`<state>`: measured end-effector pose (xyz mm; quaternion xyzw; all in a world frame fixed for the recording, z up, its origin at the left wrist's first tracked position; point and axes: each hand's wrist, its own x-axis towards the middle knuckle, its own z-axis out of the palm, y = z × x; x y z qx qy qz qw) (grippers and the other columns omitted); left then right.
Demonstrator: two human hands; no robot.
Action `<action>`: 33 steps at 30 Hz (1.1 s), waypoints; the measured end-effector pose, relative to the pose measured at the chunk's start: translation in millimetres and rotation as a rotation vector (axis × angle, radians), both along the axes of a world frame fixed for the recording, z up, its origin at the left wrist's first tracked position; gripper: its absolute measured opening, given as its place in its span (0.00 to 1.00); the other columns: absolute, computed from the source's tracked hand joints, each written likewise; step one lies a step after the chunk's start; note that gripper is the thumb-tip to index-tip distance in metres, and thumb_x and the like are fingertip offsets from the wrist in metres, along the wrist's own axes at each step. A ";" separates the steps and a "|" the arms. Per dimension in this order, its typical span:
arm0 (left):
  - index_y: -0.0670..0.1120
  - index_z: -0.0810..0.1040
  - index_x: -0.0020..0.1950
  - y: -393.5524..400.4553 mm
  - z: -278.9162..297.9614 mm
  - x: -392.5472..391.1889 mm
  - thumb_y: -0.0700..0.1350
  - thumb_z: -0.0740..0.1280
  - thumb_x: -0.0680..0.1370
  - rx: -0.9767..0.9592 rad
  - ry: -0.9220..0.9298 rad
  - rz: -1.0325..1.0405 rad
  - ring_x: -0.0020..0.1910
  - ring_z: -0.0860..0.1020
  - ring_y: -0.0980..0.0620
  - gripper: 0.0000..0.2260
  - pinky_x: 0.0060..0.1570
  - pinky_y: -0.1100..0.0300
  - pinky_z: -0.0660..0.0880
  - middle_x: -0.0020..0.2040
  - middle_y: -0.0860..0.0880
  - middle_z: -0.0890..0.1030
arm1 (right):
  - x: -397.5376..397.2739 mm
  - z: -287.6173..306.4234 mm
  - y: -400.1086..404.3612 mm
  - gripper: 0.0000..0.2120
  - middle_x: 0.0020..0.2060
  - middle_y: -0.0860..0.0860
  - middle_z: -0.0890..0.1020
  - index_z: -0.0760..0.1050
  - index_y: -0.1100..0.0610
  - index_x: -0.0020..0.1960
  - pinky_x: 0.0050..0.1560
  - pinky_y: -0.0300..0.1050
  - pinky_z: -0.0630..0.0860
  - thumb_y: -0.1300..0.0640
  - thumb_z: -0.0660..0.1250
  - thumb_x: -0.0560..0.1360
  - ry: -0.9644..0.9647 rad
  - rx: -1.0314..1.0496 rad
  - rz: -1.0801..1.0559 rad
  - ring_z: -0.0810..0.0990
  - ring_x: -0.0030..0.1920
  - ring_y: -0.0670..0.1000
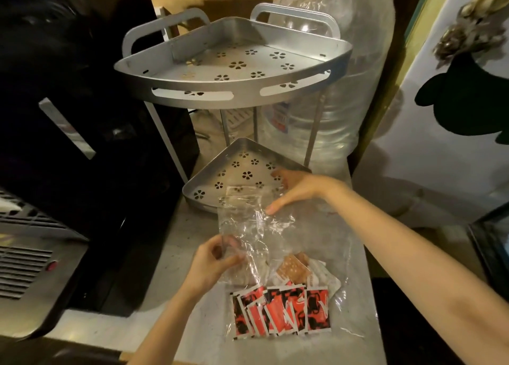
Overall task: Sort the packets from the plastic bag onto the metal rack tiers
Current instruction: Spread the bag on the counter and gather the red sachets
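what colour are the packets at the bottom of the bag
Red and black packets with white edges, head view.

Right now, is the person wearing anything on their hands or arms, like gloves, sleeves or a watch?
No. Both the left hand and the right hand are bare, with no gloves and no rings that I can make out. Both forearms are uncovered as far as the picture shows, so no sleeve is visible. No watch or bracelet shows on either wrist. The nails look short and unpainted, though the dim light makes that hard to confirm.
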<state>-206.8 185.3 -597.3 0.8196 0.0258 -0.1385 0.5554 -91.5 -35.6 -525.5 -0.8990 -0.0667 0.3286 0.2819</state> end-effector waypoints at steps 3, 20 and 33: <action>0.43 0.78 0.46 -0.7 -0.5 1.5 0.40 0.71 0.70 0.001 -0.018 0.003 0.36 0.80 0.53 0.06 0.37 0.68 0.76 0.41 0.44 0.81 | 5.0 -0.8 -0.3 0.55 0.67 0.47 0.72 0.62 0.48 0.70 0.66 0.50 0.69 0.34 0.77 0.48 -0.029 -0.033 0.035 0.73 0.64 0.51; 0.48 0.68 0.63 -5.5 -0.7 5.6 0.59 0.69 0.68 -0.211 0.119 0.201 0.56 0.75 0.50 0.28 0.52 0.62 0.72 0.59 0.48 0.75 | -33.1 58.2 -4.7 0.22 0.51 0.61 0.83 0.74 0.63 0.61 0.58 0.55 0.75 0.56 0.72 0.69 -0.166 0.103 0.075 0.81 0.53 0.61; 0.42 0.66 0.68 -4.0 3.2 -4.6 0.54 0.72 0.62 -0.807 0.440 0.226 0.69 0.67 0.45 0.37 0.69 0.51 0.60 0.71 0.41 0.67 | -67.0 98.0 -11.3 0.04 0.36 0.50 0.82 0.79 0.56 0.39 0.42 0.28 0.74 0.64 0.71 0.70 -0.290 0.542 -0.204 0.80 0.36 0.41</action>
